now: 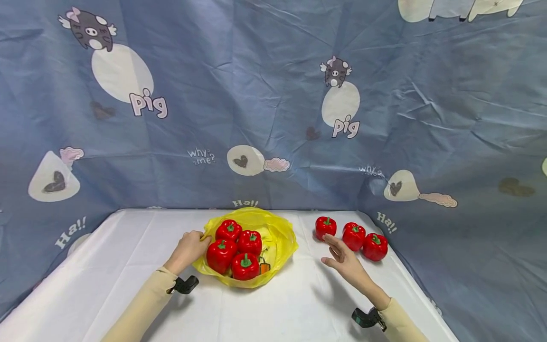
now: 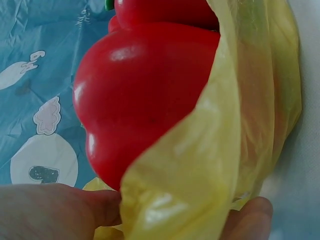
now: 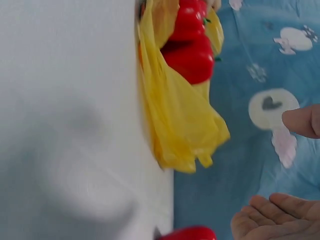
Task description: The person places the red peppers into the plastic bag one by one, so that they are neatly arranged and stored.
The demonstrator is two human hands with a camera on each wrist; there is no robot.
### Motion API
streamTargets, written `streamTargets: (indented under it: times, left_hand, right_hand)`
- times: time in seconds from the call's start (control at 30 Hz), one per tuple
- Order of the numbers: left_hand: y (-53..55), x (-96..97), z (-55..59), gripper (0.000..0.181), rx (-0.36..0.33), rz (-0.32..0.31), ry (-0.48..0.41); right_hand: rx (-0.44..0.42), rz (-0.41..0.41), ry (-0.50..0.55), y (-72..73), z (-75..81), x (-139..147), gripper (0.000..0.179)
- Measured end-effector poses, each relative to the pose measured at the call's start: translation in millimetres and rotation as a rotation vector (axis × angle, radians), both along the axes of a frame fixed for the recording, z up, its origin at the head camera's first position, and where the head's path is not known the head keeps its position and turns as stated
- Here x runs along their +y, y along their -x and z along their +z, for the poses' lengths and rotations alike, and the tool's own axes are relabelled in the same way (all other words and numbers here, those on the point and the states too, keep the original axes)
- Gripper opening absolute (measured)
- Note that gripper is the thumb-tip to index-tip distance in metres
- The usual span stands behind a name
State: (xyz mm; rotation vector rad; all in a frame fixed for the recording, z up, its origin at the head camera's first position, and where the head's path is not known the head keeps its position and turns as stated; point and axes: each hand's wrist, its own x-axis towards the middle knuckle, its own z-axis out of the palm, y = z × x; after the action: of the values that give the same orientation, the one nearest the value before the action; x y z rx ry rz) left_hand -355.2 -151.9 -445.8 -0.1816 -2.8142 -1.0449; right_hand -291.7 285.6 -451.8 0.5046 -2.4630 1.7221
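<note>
A yellow plastic bag (image 1: 287,232) lies with its mouth spread on the table, holding several red bell peppers (image 1: 221,255) with green stems. My left hand (image 1: 190,249) pinches the left rim of the bag between thumb and fingers; in the left wrist view a large pepper (image 2: 145,95) bulges beside the gripped plastic (image 2: 185,185). To the right, my right hand (image 1: 346,266) is held above the table with fingers extended and thumb apart, holding nothing. Its fingertips overlap the lower edge of the nearest loose pepper (image 1: 325,228) in the head view.
Two more red peppers, one in the middle (image 1: 353,236) and one at the far right (image 1: 374,247), stand near the table's right edge. White cloth covers the table (image 1: 273,313). Behind it hangs a blue printed curtain (image 1: 273,118), which also runs along the right side.
</note>
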Motion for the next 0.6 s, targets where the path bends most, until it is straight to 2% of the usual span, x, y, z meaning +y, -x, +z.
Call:
streamTargets:
  times: [0.1,0.4,0.6]
  left_hand:
    - [-0.1,-0.2,0.5,0.034,-0.001,-0.001,0.007]
    - [-2.1,-2.0,1.1,0.036,-0.004,0.0,0.004]
    - [-2.3,-2.3,1.1,0.036,-0.023,-0.012,-0.011]
  right_hand:
    - [0.028,-0.031,0.003,-2.3,2.4,13.3,0.069]
    - [0.042,-0.203,0.015,-11.9,18.3,60.8,0.076]
    - [0.048,-0.275,0.054,-18.1,20.1,99.1,0.077]
